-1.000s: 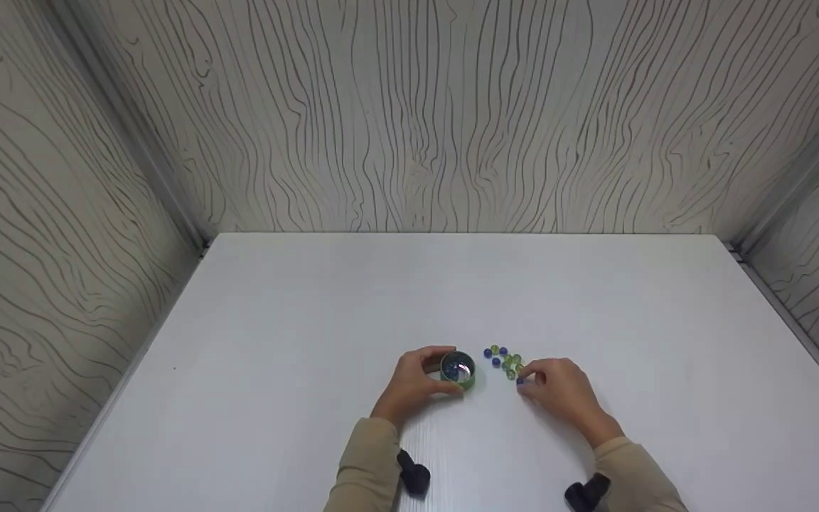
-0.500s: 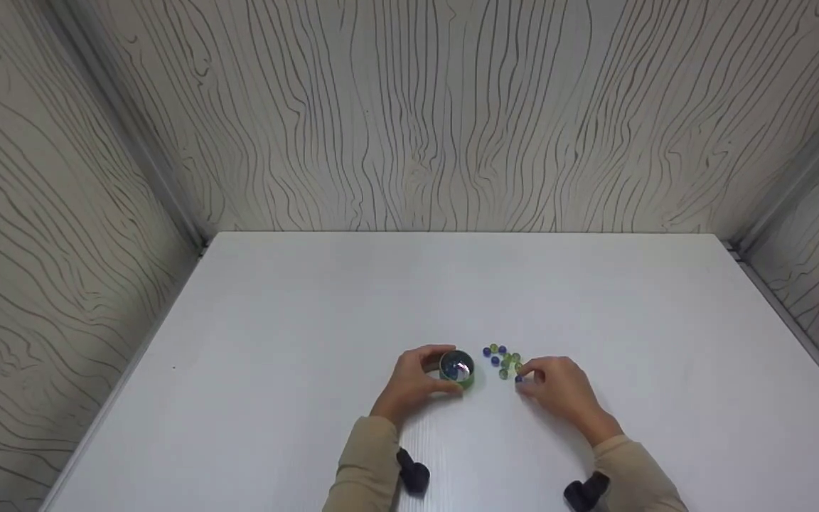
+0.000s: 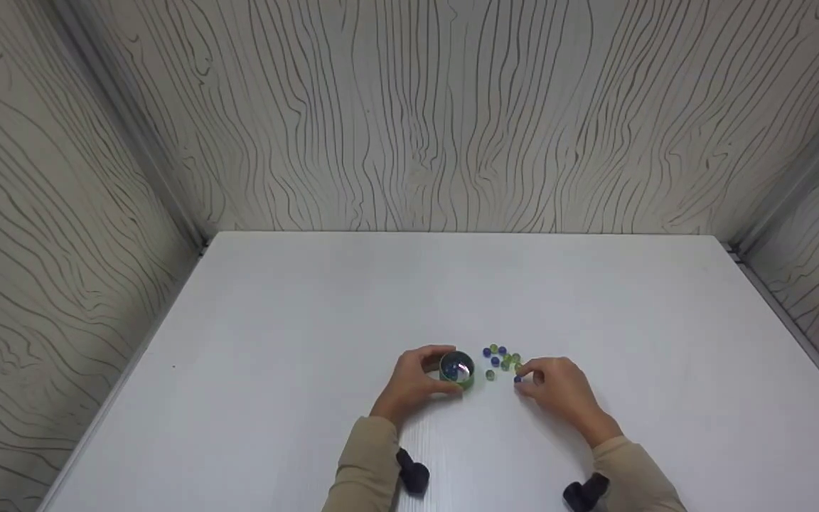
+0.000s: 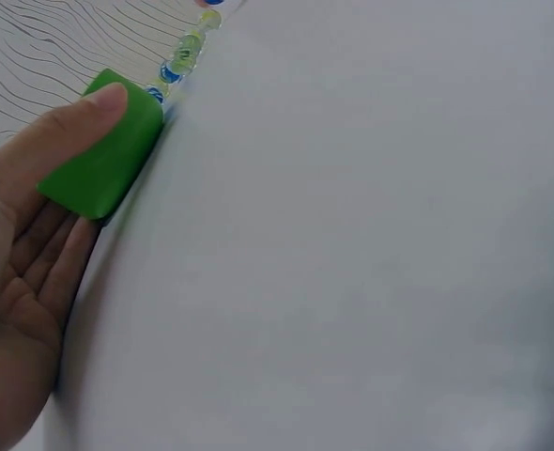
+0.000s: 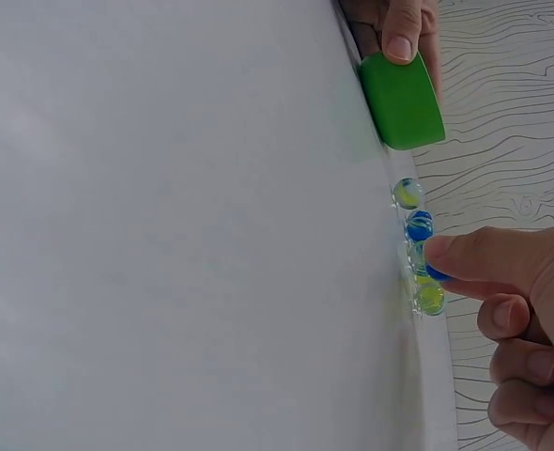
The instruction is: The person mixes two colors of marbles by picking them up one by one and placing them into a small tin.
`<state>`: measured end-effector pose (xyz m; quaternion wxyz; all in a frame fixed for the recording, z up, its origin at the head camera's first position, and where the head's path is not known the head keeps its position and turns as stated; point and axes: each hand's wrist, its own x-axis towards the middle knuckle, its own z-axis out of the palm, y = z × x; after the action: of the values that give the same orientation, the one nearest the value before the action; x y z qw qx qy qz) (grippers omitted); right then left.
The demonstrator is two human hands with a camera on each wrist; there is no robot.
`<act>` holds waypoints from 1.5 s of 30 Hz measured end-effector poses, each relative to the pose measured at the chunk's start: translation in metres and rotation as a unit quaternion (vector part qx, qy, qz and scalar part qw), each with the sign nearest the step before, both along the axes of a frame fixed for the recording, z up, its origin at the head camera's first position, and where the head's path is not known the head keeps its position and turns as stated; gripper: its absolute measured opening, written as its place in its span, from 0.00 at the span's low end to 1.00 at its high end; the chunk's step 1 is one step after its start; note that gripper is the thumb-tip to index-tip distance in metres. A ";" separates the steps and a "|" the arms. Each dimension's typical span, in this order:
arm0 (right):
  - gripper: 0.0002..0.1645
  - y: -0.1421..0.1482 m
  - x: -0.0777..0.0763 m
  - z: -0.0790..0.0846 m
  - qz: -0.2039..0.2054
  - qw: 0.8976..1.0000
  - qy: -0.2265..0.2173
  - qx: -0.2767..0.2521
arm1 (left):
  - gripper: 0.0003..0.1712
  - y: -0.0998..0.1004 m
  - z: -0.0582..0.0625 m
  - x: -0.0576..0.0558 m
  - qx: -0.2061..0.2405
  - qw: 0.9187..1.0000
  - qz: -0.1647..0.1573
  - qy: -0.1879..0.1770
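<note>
My left hand (image 3: 413,380) grips a small round green cup (image 3: 468,384), thumb on the near side and fingers around the far side. Looking into the cup from above, I see blue marbles inside. In the left wrist view the thumb lies flat against the green wall (image 4: 117,155). My right hand (image 3: 562,387) pinches a dark blue marble (image 3: 517,380) between thumb and index finger, its other fingers curled in. Beside those fingertips lies a loose cluster of glass marbles (image 3: 505,365), some blue, some yellow-green. One pale green marble (image 3: 490,375) sits apart, between cluster and cup.
Both hands work over a white table (image 3: 310,306), close to its near side. Patterned panels (image 3: 409,121) rise behind the table and at both sides. A black wrist camera (image 3: 415,478) is strapped at the left sleeve, another (image 3: 585,492) at the right.
One pale green marble has rolled left, away from the cluster toward the cup. My right hand, with the blue marble, has shifted very slightly left. The left hand and cup stay in place.
</note>
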<state>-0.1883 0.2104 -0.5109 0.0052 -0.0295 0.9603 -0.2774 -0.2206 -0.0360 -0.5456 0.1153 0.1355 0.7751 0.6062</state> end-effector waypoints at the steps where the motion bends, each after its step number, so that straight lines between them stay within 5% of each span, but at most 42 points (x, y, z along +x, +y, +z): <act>1: 0.07 0.000 0.000 0.000 -0.002 1.000 0.000 0.000 | 0.36 0.000 0.000 0.001 0.001 1.000 0.000 0.001; 28: 0.06 -0.015 0.000 0.007 0.007 1.000 0.007 -0.002 | 0.36 0.001 -0.002 0.001 0.001 1.000 0.003 0.009; 38: 0.07 -0.022 -0.001 0.011 0.019 0.999 0.028 -0.005 | 0.39 0.001 -0.005 0.000 -0.040 0.998 -0.004 0.041; 45: 0.06 -0.026 -0.002 0.013 0.024 0.999 0.032 0.000 | 0.40 0.001 -0.002 0.000 -0.041 0.999 0.006 0.014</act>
<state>-0.1904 0.1845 -0.4978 -0.0184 -0.0617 0.9591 -0.2757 -0.2207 -0.0348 -0.5472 0.1059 0.1346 0.8018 0.5725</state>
